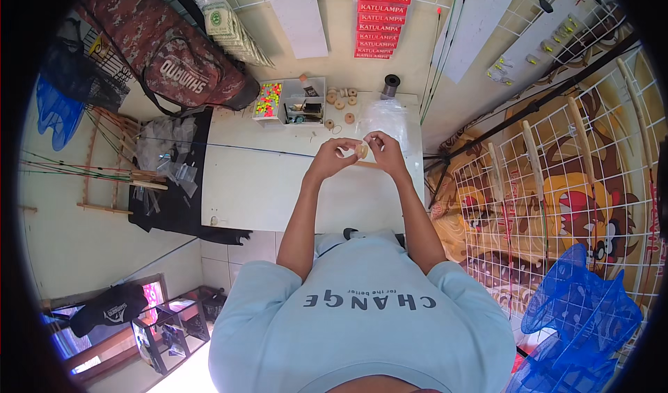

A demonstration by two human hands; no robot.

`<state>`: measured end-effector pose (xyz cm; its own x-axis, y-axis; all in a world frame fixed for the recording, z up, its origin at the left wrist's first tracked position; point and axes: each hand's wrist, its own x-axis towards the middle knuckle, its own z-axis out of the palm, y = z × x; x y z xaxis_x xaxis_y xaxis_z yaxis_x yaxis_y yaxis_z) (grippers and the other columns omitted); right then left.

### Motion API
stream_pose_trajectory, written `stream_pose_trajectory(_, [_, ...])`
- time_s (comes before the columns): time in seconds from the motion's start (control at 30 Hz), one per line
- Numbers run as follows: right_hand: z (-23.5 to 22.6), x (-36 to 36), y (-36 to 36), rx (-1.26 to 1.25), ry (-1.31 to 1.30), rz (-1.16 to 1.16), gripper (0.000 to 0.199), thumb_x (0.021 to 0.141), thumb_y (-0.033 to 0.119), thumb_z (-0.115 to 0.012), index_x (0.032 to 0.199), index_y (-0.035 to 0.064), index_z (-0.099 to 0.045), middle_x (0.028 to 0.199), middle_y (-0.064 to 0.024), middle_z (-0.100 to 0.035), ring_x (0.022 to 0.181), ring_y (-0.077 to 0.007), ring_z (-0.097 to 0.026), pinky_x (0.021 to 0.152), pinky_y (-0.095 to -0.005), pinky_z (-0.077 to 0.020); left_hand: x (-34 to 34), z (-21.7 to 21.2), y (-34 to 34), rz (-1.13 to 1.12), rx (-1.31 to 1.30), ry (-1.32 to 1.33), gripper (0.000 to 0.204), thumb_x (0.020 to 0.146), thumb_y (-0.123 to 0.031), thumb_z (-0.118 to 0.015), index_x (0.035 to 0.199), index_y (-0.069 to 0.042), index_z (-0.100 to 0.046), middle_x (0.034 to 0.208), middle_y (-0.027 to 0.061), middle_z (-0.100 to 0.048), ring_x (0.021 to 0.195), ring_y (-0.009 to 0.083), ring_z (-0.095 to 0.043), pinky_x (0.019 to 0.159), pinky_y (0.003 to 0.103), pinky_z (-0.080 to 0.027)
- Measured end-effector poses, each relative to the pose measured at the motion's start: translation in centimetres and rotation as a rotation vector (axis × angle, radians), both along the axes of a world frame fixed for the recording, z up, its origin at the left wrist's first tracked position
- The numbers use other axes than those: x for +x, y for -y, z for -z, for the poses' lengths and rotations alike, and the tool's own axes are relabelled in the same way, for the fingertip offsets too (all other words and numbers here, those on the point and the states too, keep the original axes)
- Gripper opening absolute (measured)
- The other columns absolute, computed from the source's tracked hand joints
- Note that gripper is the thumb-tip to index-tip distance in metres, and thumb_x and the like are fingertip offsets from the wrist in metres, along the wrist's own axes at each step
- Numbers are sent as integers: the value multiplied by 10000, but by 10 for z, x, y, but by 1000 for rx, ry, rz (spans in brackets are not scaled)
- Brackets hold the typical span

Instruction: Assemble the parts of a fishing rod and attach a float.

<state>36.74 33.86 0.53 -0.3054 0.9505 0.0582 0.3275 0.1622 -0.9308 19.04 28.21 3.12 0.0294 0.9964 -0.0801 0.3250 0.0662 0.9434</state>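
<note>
Over the white table (pixel 264 205), my left hand (pixel 335 158) grips a small, pale wooden spool (pixel 361 151) between thumb and fingers. On its right side, the fingertips of my right hand (pixel 387 153) are pinched together close to the spool. Whether they hold a thread or the spool's edge is too small to make out. Several similar wooden spools (pixel 339 103) lie on the table beyond my hands. Clear plastic bags (pixel 393 114) are behind my right hand, with a dark reel of line (pixel 392 83) standing at the back.
A white divided tray (pixel 284 116) holds bright small beads or floats and small tools. A thin blue rod (pixel 261 150) crosses the table. To the left are a camouflage rod bag (pixel 184 69) and a black cloth (pixel 170 208); a white wire grid (pixel 550 184) stands right.
</note>
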Motion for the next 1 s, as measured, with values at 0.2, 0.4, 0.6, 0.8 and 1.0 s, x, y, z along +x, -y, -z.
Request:
stream_pose_trajectory(0.2, [-3, 0, 8, -80, 17, -79, 160, 905, 141, -574, 970, -2, -609, 728, -58, -592, 652, -126, -543, 642, -278, -455, 3, -6, -2, -86, 164, -299, 343, 705, -142, -761, 1040, -110, -692, 932, 42, -670, 878, 207, -550, 765, 316, -483])
stream_pose_trajectory(0.4, [-3, 1, 16, -75, -79, -140, 123, 914, 119, -579, 965, 11, -607, 744, 25, -553, 622, -52, -422, 591, -225, -397, 12, 4, 0, -281, 145, -133, 360, 745, -168, -765, 1083, -94, -668, 966, 51, -682, 897, 164, -594, 708, 292, -473])
stream_pose_trajectory(0.6, [-5, 0, 25, -42, -54, -123, 125, 878, 91, -597, 964, 6, -627, 736, -37, -603, 622, -100, -506, 609, -257, -434, 19, 23, 3, -390, 26, 284, 351, 866, -179, -688, 1192, -70, -612, 994, 33, -667, 911, 95, -599, 723, 229, -446])
stream_pose_trajectory(0.8, [-3, -3, 21, 102, 53, -24, 137, 869, 109, -629, 944, -6, -635, 690, -78, -605, 540, -113, -488, 534, -271, -405, 11, 4, 6, -297, -16, 463, 315, 899, -201, -651, 1188, -79, -620, 956, 18, -653, 875, 76, -574, 734, 239, -448])
stream_pose_trajectory(1.0, [-4, -19, 16, 259, 162, -61, 146, 859, 170, -637, 921, 37, -642, 713, -84, -631, 651, -229, -587, 600, -348, -431, -14, -1, -1, -258, -23, 506, 310, 932, -202, -592, 1194, -36, -597, 974, 40, -665, 907, 109, -604, 752, 261, -475])
